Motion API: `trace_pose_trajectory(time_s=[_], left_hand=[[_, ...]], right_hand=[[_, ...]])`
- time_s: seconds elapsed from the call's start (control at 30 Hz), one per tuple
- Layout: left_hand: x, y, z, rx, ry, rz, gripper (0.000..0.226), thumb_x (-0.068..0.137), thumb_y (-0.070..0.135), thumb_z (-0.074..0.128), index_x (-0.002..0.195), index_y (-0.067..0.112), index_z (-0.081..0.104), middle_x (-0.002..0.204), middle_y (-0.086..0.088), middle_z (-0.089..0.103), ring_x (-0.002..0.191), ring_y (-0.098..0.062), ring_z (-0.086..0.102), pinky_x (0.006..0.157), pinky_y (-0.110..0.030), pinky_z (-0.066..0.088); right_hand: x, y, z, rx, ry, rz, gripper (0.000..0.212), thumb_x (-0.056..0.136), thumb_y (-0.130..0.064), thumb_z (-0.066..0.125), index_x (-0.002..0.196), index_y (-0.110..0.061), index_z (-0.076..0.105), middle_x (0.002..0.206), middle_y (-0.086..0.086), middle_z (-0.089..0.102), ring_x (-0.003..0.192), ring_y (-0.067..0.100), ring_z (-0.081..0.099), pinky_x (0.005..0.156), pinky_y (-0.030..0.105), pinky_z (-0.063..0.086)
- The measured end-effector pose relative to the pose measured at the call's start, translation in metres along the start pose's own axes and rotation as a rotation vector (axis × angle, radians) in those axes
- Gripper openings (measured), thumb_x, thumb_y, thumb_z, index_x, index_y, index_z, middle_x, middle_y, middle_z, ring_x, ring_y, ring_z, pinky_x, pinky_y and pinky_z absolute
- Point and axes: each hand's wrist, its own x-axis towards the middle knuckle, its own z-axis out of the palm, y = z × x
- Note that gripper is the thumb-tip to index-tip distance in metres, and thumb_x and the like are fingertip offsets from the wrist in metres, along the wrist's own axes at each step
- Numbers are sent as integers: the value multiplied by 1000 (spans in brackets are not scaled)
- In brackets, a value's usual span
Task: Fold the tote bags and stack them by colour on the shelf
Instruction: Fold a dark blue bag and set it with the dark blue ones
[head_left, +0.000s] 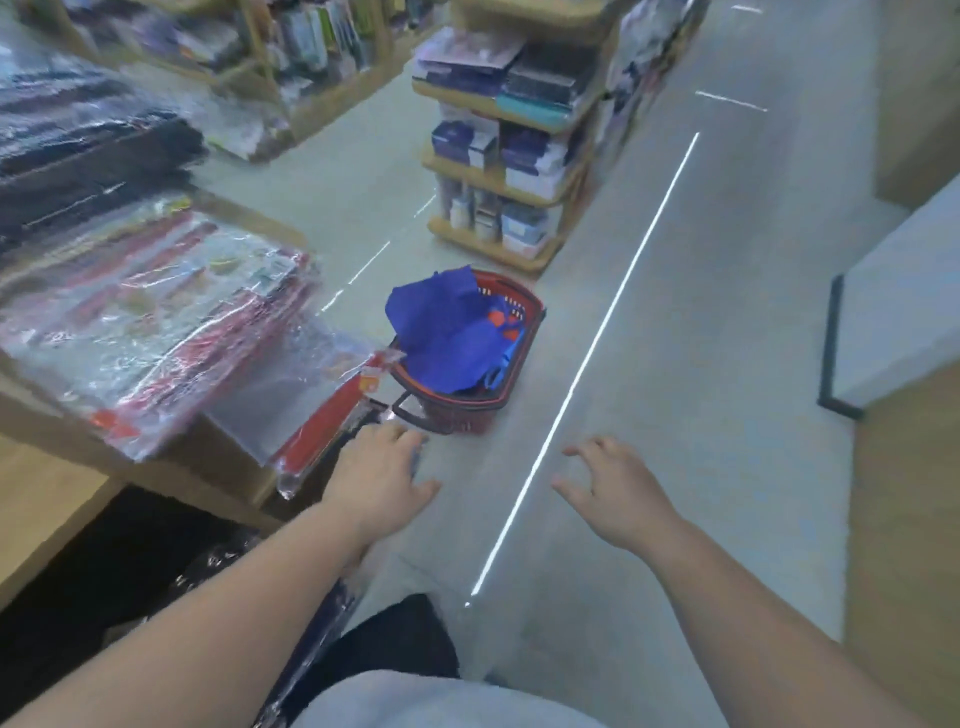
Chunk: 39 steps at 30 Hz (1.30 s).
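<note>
Blue tote bags (441, 332) heaped unfolded in red basket (498, 283) on floor (675, 364) — within easy reach. Left hand (382, 480) and right hand (615, 493) empty, fingers loosely spread — probably reaching for a bag to fold

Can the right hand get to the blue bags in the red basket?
Probably yes. The right hand is open and empty, and only bare floor lies between it and the crumpled blue fabric tote bags heaped in the open-topped red plastic basket.
</note>
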Motion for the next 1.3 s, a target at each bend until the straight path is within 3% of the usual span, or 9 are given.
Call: trace_pose_trajectory(time_s=[0.13, 0.27, 0.43, 0.7, 0.87, 1.1, 1.3], left_hand=[[93, 19, -3, 17, 11, 10, 58, 84, 55, 64, 133, 27, 56, 130, 0, 55, 122, -28, 50, 102, -35, 40], [201, 17, 1, -33, 12, -17, 61, 84, 59, 63, 134, 25, 54, 129, -2, 55, 120, -30, 51, 103, -38, 42], [314, 9, -7, -102, -108, -123, 63, 87, 62, 58, 139, 28, 47, 135, 0, 50, 125, -28, 46, 103, -39, 44], [432, -40, -20, -170, -234, -350, 64, 89, 61, 53, 141, 25, 45, 134, -2, 49, 125, -27, 47, 104, -39, 43], [491, -78, -3, -271, -204, -602, 62, 90, 57, 55, 141, 24, 46, 137, -3, 49, 126, -26, 47, 104, -36, 42], [552, -94, 60, -490, -209, -1114, 62, 88, 56, 60, 140, 23, 48, 133, -6, 52, 125, -31, 50, 100, -42, 46], [590, -107, 143, -671, -147, -1316, 73, 88, 46, 68, 151, 23, 38, 144, -8, 45, 129, -34, 48, 107, -41, 39]], right_hand=[[70, 22, -22, 11, -33, 17, 66, 84, -67, 47, 132, -23, 60, 132, 6, 55, 127, 32, 48, 109, 42, 40], [163, 40, -48, -50, -46, 4, 50, 92, -54, 61, 133, -25, 59, 135, 4, 53, 129, 30, 46, 109, 42, 40], [272, 43, -88, -84, -125, 35, 47, 94, -53, 59, 134, -27, 58, 136, -1, 52, 128, 27, 46, 109, 38, 39], [459, 23, -129, -141, -280, -61, 48, 96, -50, 57, 137, -26, 53, 139, 0, 47, 132, 25, 41, 107, 36, 40], [603, 14, -105, -247, -430, -211, 48, 93, -53, 59, 133, -28, 55, 132, 0, 51, 123, 26, 48, 104, 38, 44], [794, -13, -40, -466, -695, -520, 52, 91, -54, 59, 134, -25, 54, 131, 4, 53, 125, 29, 50, 105, 40, 44], [907, -53, 48, -571, -715, -743, 60, 95, -52, 57, 145, -21, 47, 143, 7, 51, 133, 32, 46, 110, 40, 40]])
